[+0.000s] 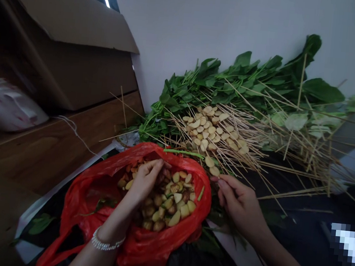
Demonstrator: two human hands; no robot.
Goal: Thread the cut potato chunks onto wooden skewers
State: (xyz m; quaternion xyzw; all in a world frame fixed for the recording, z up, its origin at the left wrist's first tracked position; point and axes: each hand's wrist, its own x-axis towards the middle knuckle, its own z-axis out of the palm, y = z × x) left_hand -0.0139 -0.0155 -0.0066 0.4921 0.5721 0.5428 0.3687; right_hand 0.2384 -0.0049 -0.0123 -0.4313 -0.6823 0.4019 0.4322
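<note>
My left hand [146, 179] reaches into a red plastic bag [141, 246] full of cut potato pieces [170, 207], with its fingers curled down among them; what they pinch is hidden. My right hand [236, 201] hovers just right of the bag, fingers pressed together around the end of a thin bamboo skewer near two slices [212, 165]. Behind the bag lies a heap of skewers threaded with potato slices [212, 132].
A pile of leafy greens [248, 81] lies against the white wall, with loose bamboo skewers [302, 170] fanned over it. A cardboard box [73, 43] and a wooden surface [53, 150] stand at the left. A dark sheet covers the work surface.
</note>
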